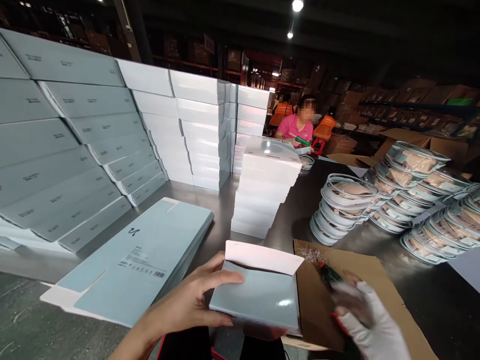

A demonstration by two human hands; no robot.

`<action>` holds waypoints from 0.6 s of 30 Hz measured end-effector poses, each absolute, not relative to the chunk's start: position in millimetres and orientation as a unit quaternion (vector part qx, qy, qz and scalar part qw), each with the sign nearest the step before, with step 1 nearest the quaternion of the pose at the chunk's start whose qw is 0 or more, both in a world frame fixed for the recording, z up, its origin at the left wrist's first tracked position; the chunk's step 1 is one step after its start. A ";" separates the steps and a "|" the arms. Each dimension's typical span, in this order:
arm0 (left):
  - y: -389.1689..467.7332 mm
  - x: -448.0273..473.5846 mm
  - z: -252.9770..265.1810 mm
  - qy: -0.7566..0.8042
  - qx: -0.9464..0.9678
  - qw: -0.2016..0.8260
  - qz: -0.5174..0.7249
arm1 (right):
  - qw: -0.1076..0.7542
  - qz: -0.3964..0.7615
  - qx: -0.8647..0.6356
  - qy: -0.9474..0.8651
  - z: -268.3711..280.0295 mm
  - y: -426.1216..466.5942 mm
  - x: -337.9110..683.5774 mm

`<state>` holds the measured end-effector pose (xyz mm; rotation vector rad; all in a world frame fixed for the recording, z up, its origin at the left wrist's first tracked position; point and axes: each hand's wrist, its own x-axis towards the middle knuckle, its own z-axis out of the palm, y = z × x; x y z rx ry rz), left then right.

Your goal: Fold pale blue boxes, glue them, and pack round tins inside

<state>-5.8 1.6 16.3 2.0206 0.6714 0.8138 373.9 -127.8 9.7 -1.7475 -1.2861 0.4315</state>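
left grip [197, 292] pinches pale-blue box [258, 300] at near edge of counter [219, 210]. i judge it light, stiff, slick; hold by sides. right grip [371, 320] blurred, can't tell.

the small box [258, 300] is smooth card with a bright glossy spot. left of it, the flat cartons [176, 235] look smooth and satiny; beyond it, the tabletop [219, 205] has a dull metallic sheen. right of it are a matt cardboard sheet [311, 305] and a cloth glove [382, 330]; farther right, the round containers [341, 210] shine, glass or clear plastic, hard to tell.
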 end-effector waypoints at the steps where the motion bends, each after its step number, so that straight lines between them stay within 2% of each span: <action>1: 1.3 -6.0 14.2 0.265 0.803 0.423 0.327 | 0.479 0.234 -0.652 -0.539 11.0 -119.9 356.9; 3: 0.1 -4.4 8.5 0.253 0.800 0.428 0.335 | 0.492 0.361 -0.557 -0.564 11.5 -105.6 325.4; 5: -2.1 0.4 0.7 0.228 0.790 0.430 0.374 | 0.487 0.418 -0.506 -0.577 11.0 -97.3 304.9; 8: -7.2 9.4 -11.4 0.173 0.716 0.451 0.504 | 0.491 0.341 -0.472 -0.648 14.1 -95.8 295.2; 10: -10.6 11.8 -14.3 0.147 0.699 0.443 0.542 | 0.463 0.272 -0.445 -0.717 20.5 -96.4 293.4; 15: -12.7 2.9 3.3 0.175 0.841 0.331 0.391 | 0.411 0.182 -0.418 -0.789 31.6 -90.0 282.0; 18: -10.6 -0.2 11.0 0.179 0.849 0.328 0.373 | 0.413 0.141 -0.397 -0.808 25.6 -90.4 278.2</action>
